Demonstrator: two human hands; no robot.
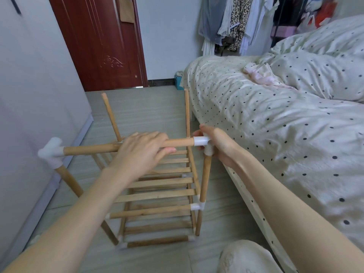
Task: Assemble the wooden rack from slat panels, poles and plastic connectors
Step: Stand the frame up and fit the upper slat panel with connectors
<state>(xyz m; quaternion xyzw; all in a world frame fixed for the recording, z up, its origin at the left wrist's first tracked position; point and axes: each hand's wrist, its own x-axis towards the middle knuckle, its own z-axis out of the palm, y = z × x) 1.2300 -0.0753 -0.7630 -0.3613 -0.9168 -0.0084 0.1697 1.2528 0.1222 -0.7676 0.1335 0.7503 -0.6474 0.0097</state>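
Closest to me there's a knee (246,257) in pale fabric at the bottom. The half-built rack (157,194) stands on the tiled floor (137,107) between the white wardrobe (29,95) and the bed (275,134). Left hand (141,150) has its fingers wrapped over the top horizontal pole (90,150), right hand (216,146) is clamped round the white plastic connector (201,141) at that pole's right end, sitting on an upright pole (204,178). Slat panels (163,182) lie below. Two bare poles stick up behind, then a red door (102,42) and hanging clothes (232,22) at the back
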